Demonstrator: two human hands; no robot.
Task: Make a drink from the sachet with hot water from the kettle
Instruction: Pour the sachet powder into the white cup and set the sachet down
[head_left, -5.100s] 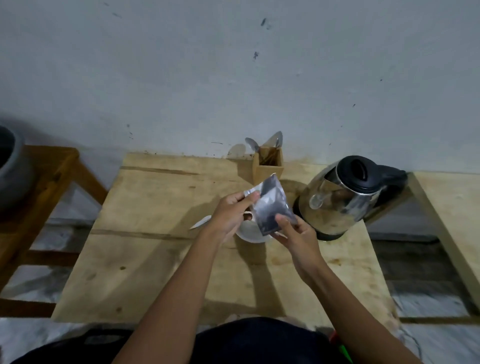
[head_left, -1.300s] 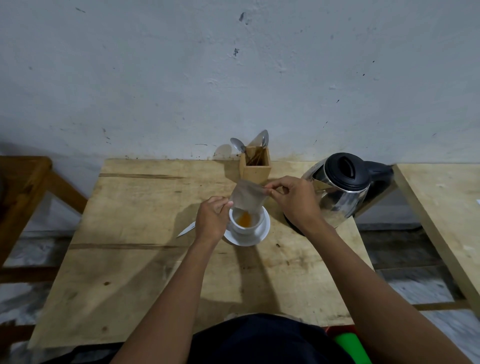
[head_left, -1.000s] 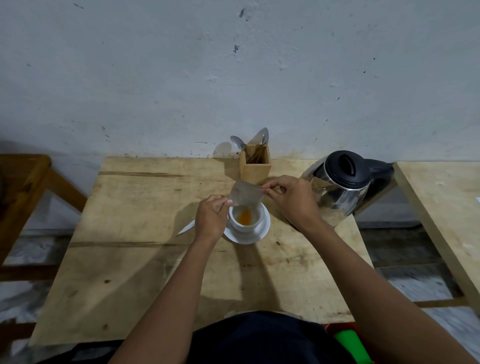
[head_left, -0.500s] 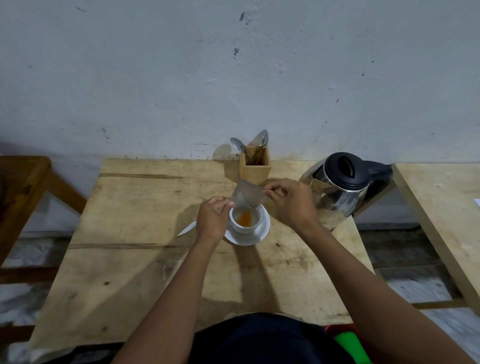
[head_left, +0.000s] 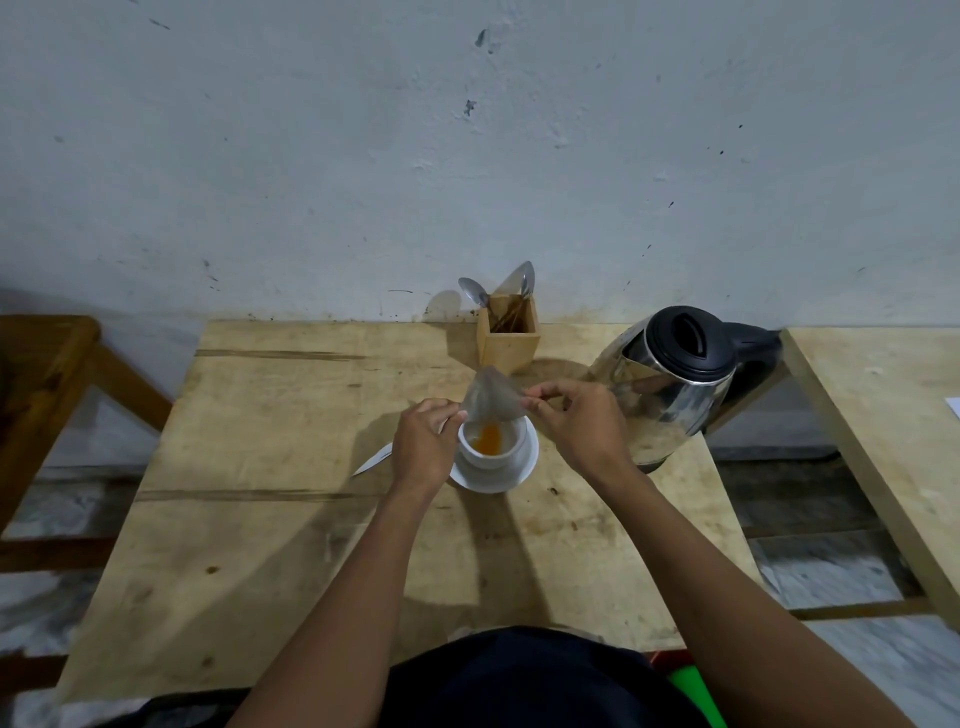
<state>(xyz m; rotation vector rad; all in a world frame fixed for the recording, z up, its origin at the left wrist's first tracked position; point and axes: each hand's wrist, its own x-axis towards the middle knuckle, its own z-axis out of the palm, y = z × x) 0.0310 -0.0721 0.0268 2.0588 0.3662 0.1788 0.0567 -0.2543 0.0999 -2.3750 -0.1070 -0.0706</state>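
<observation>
Both hands are over the cup (head_left: 491, 446) now, sachet (head_left: 492, 399) tipped mouth-down above it; the left hand (head_left: 423, 448) pinches the left corner between thumb and fingertips, the right hand (head_left: 574, 420) pinches the right corner the same way; orange powder sits in a small heap inside the white cup, which stands on its saucer (head_left: 522, 466) mid-table. That sachet looks feather-light and floppy, thin film that creases and could slip; corners or the sealed edge are the places to grip, never the belly. Kettle (head_left: 670, 379) waits just right of the saucer, lid shut; likely heavy if full, steel body probably hot, so take it by the black handle. Spoons stand in the wooden holder (head_left: 509, 336) behind.
</observation>
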